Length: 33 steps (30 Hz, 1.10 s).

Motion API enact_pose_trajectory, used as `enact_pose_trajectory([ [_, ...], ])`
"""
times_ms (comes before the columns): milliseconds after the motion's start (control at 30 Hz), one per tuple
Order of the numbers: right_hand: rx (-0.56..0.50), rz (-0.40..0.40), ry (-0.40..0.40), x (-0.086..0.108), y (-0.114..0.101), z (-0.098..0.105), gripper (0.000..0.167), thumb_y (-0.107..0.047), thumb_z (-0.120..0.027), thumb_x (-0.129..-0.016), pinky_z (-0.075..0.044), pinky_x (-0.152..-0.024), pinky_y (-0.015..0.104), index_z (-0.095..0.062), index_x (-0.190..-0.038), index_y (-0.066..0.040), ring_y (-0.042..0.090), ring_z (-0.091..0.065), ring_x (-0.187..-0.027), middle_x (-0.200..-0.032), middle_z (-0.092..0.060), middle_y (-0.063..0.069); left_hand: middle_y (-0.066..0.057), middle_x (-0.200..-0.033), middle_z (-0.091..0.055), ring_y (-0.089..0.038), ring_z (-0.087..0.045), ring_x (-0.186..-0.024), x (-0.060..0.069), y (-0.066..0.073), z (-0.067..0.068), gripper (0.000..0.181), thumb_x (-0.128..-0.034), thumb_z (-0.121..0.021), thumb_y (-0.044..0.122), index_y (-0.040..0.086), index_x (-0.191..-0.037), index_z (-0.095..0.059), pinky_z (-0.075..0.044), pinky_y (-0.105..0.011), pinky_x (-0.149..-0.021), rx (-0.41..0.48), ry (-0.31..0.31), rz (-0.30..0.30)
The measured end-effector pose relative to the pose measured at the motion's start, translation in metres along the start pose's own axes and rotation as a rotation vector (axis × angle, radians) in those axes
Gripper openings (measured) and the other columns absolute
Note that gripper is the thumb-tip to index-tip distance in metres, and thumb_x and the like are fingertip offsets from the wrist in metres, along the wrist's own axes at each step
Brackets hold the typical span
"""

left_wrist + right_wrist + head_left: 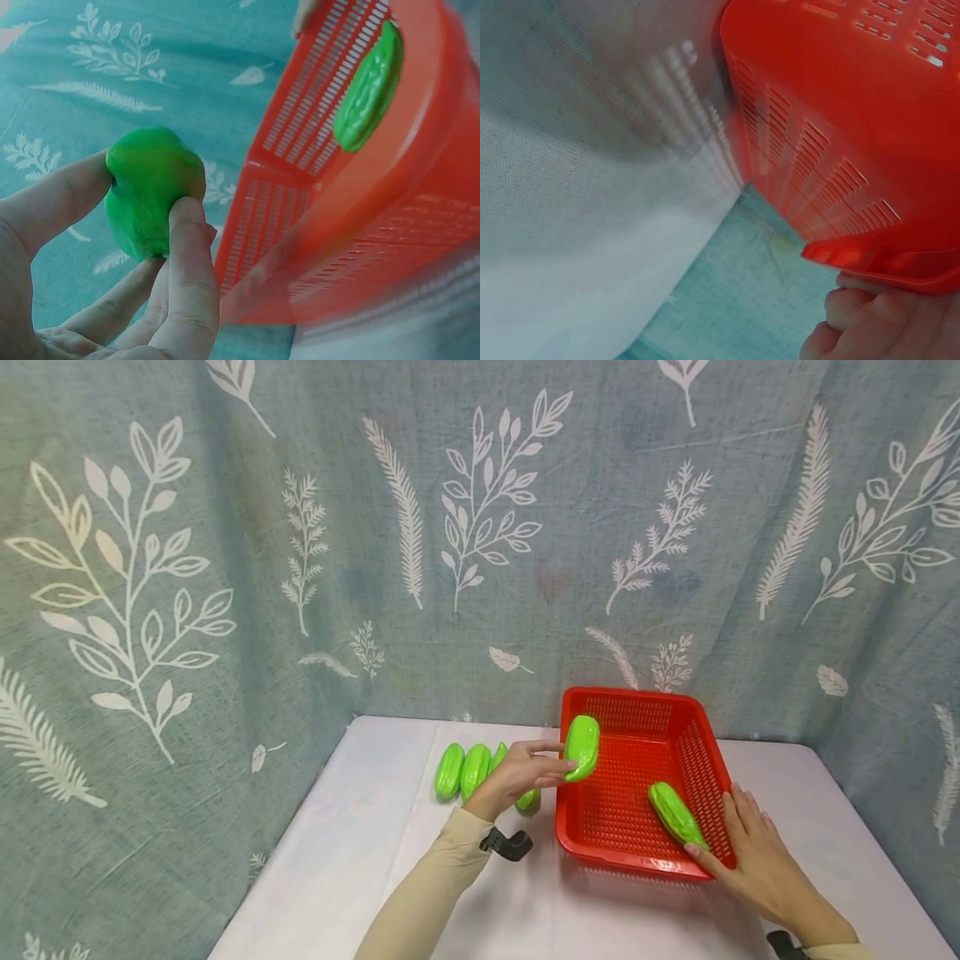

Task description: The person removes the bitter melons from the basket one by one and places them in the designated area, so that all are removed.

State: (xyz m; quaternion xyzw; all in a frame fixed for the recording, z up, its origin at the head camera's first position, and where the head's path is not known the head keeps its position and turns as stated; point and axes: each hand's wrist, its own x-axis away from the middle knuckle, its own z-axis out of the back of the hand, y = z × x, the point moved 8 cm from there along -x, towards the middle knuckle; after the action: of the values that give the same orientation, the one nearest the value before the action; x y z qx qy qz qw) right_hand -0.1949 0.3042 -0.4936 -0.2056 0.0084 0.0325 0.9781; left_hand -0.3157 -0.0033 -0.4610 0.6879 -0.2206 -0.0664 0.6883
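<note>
My left hand (525, 772) pinches a glossy green gourd-shaped vegetable (582, 747) between thumb and fingers, above the left rim of a red perforated plastic basket (592, 853). In the left wrist view, the vegetable (150, 195) is seen end-on, apart from the basket. Another long, ridged green vegetable (675, 814) lies inside the basket towards the front right. My right hand (765, 860) holds the basket's front right corner, thumb over the rim and fingers along the outer side. Only part of the right hand (885, 322) shows in the right wrist view.
Several more green vegetables (450, 772) lie on the white-covered table (360, 827) left of the basket, some partly hidden by the left hand. A grey-green curtain with white leaf prints (420, 652) hangs behind the table and along its sides.
</note>
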Motion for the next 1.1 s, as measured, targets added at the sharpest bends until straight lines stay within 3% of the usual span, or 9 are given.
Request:
enact_pose_trajectory([
  [167,-0.001,0.005,0.007,0.0,-0.001,0.001,0.115,-0.068,-0.057,-0.094,-0.014,-0.118,0.079,-0.004,-0.161,0.01,0.057,-0.006,-0.154,-0.167,-0.004,0.038,-0.008,-0.101,-0.077,-0.015,-0.075,-0.09,0.008,-0.005,0.005,0.051,-0.0899,-0.08,0.013,0.0,-0.136,-0.063,-0.063,-0.031,-0.089,0.016,-0.011,-0.016],
  [467,-0.013,-0.001,-0.001,0.003,0.001,-0.003,0.118,-0.069,-0.058,-0.093,-0.012,-0.118,0.079,-0.002,-0.161,0.01,0.058,-0.005,-0.153,-0.166,-0.003,0.039,-0.007,-0.102,-0.077,-0.011,-0.074,-0.086,0.028,-0.017,0.02,0.058,-0.0893,-0.081,0.017,0.0,-0.14,-0.06,-0.062,-0.031,-0.088,-0.028,0.024,-0.015],
  [700,-0.009,0.013,0.014,0.004,0.0,0.001,0.115,-0.067,-0.056,-0.095,-0.011,-0.118,0.079,-0.002,-0.161,0.011,0.058,-0.003,-0.154,-0.166,-0.001,0.039,-0.012,-0.11,-0.074,-0.012,-0.074,-0.083,0.039,-0.031,0.03,0.06,-0.0895,-0.08,0.014,-0.001,-0.142,-0.057,-0.062,-0.039,-0.091,0.022,0.031,-0.024],
  [833,-0.009,0.014,0.016,0.004,0.0,0.002,0.115,-0.067,-0.056,-0.095,-0.011,-0.118,0.079,-0.001,-0.161,0.01,0.058,-0.002,-0.154,-0.167,-0.001,0.038,-0.014,-0.114,-0.071,-0.014,-0.073,-0.089,0.042,-0.038,0.036,0.06,-0.09,-0.079,0.012,-0.003,-0.143,-0.056,-0.063,-0.032,-0.088,0.045,0.036,-0.033],
  [1100,-0.015,-0.002,0.001,0.001,0.002,-0.002,0.117,-0.069,-0.056,-0.095,-0.009,-0.119,0.078,0.0,-0.161,0.009,0.058,-0.001,-0.154,-0.167,0.001,0.038,-0.016,-0.118,-0.071,-0.013,-0.072,-0.091,0.053,-0.049,0.043,0.061,-0.0895,-0.08,0.011,-0.005,-0.143,-0.056,-0.063,-0.031,-0.089,0.043,0.048,-0.035],
])
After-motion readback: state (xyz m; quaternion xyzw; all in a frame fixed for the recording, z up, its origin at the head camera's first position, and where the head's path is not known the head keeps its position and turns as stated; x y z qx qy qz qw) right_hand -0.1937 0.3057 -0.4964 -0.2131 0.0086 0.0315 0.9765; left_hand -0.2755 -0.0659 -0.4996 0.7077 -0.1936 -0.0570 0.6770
